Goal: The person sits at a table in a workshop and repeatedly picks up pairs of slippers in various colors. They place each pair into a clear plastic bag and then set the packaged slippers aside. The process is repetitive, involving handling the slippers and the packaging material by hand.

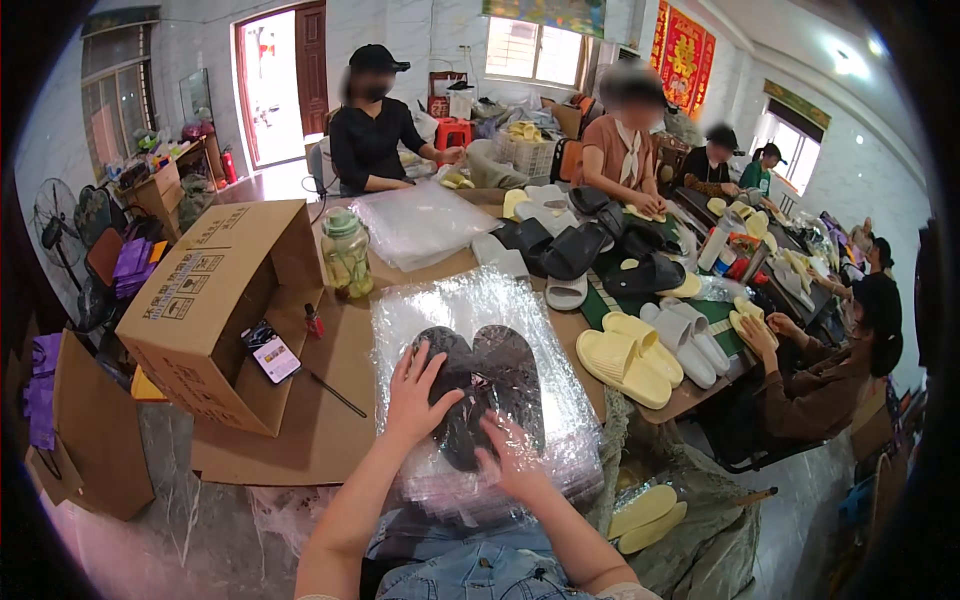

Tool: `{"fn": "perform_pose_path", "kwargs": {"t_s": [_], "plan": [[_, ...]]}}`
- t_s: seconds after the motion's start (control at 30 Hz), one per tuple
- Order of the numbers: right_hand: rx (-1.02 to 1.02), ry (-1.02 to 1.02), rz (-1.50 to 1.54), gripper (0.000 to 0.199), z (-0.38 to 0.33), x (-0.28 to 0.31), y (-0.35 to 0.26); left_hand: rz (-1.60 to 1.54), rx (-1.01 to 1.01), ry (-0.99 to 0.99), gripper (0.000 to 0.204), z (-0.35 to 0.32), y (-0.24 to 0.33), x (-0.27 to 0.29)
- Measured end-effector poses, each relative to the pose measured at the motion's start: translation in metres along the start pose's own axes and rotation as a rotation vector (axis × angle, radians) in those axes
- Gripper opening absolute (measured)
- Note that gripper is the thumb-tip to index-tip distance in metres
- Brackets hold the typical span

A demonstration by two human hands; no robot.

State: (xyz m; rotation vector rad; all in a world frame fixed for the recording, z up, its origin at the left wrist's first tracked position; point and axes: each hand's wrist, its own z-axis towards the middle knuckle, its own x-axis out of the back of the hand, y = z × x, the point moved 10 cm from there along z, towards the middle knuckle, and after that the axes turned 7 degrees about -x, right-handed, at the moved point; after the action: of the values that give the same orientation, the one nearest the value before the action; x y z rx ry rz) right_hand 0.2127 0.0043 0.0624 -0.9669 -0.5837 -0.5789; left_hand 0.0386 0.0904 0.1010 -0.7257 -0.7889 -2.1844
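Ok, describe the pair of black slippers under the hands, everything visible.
The pair of black slippers lies side by side, flat, inside a clear glossy plastic bag on top of a stack of such bags on the table. They look like matte foam or rubber slides. The left hand presses on the left slipper through the film; the right hand rests on the near end.

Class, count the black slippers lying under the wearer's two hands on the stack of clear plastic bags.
2: a pair of black slippers side by side on the stack of clear plastic bags, left hand on one, right hand on the other.
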Motion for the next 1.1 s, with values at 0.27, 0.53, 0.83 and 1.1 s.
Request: {"fn": "perform_pose_path", "kwargs": {"t_s": [0.27, 0.53, 0.83, 1.1], "plan": [[-0.073, -0.106, 0.658, 0.007, 0.004, 0.118, -0.068, -0.522, 0.241, 0.135, 0.054, -0.037, -0.049, -0.01], [-0.38, -0.191, -0.43, 0.061, 0.116, 0.013, 0.032, -0.595, 0.261, 0.164, 0.043, -0.038, -0.06, -0.015], [-0.273, 0.024, -0.319, 0.032, 0.119, -0.032, 0.049, -0.537, 0.313, 0.138, 0.044, -0.043, -0.066, -0.02], [-0.277, 0.139, -0.209, 0.037, 0.06, 0.006, 0.046, -0.287, 0.349, 0.031, 0.044, -0.039, -0.055, -0.021]]}}
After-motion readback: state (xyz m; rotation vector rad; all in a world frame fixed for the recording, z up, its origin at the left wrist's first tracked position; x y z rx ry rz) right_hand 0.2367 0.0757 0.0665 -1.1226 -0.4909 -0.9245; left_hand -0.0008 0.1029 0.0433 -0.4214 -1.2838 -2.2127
